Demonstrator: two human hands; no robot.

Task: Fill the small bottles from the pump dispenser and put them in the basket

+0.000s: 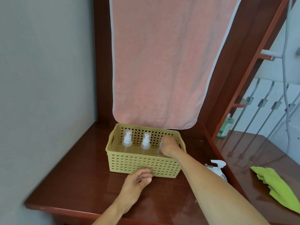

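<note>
A tan perforated basket (139,163) stands on the dark wooden table (78,172). Two small clear bottles with white pump tops stand upright inside it, one at the left (127,140) and one in the middle (146,141). My right hand (168,146) reaches into the basket's right end, fingers closed around a third small bottle (160,147), mostly hidden by the hand. My left hand (138,181) rests with loosely curled fingers against the basket's front wall, holding nothing. The white pump dispenser (218,167) stands right of the basket, partly behind my right forearm.
A pink towel (159,62) hangs behind the basket. A green cloth (279,185) lies on the adjoining surface at the right. A green-tinted bottle (226,127) stands by the wooden frame and window bars. A grey wall closes the left side.
</note>
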